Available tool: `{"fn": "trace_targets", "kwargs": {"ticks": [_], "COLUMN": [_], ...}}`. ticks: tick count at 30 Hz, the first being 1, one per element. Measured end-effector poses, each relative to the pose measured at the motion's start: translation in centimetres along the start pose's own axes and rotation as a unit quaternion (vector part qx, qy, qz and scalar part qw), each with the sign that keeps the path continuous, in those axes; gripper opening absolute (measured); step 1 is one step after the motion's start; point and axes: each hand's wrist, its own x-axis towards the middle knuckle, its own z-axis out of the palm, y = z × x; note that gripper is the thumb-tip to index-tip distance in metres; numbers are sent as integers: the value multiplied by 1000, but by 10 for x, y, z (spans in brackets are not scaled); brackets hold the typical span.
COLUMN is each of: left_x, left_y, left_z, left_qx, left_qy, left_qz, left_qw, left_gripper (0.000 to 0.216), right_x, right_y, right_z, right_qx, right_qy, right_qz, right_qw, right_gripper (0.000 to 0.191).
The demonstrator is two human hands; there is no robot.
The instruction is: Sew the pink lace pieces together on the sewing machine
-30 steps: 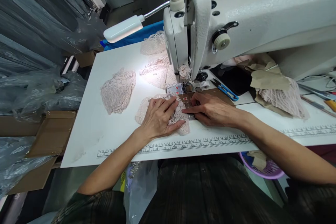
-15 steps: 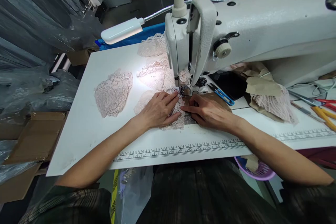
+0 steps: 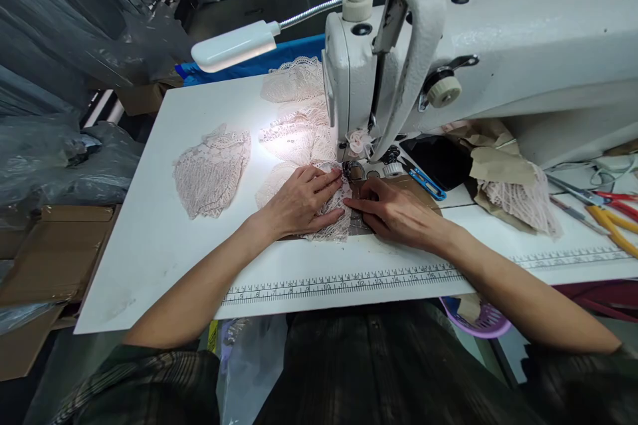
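Note:
A pale pink lace piece point(image 3: 333, 230) lies on the bed of the white sewing machine point(image 3: 349, 80), its far end near the presser foot point(image 3: 353, 170). My left hand point(image 3: 305, 202) rests on the lace with its fingers stretched out and spread. At the right edge of that piece, my right hand point(image 3: 393, 212) has its fingers bent together, with one fingertip on the lace edge; the lace seems pinched there, partly hidden by the fingers. The needle tip cannot be made out. Further lace pieces point(image 3: 299, 136) lie beyond my left hand under the light.
A lace stack point(image 3: 213, 172) sits on the left of the white table point(image 3: 144, 212). Blue thread snips point(image 3: 426, 182), a dark flat object point(image 3: 441, 161) and brown paper with lace point(image 3: 503, 172) lie right. Scissors point(image 3: 613, 212) are farther right. A lamp point(image 3: 234, 46) hangs above; a ruler strip point(image 3: 349, 284) runs along the front.
The camera view has shifted slightly, so the machine head appears farther right and larger. Both hands stay on the lace at nearly the same spot, with little visible movement.

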Motion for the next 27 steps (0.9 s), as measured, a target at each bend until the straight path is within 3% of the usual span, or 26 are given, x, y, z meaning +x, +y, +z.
{"fn": "trace_targets", "kwargs": {"ticks": [9,16,27], "left_x": [0,-1,0], "left_y": [1,13,18], "left_z": [1,-3,-8], "left_qx": [-3,78,97], "left_qy": [10,-10,-43], "left_qz": [-6,-24,-32], "left_qw": [1000,997,994], "left_gripper": [47,54,54], "right_x": [-2,-1,1], "right_y": [1,4,3], "right_z": [3,2,9], "right_qx": [19,68,73], "right_qy": [12,22,51], "right_qz": [13,46,53], "right_qw": [1000,996,995], "right_gripper": [35,35,33]}}
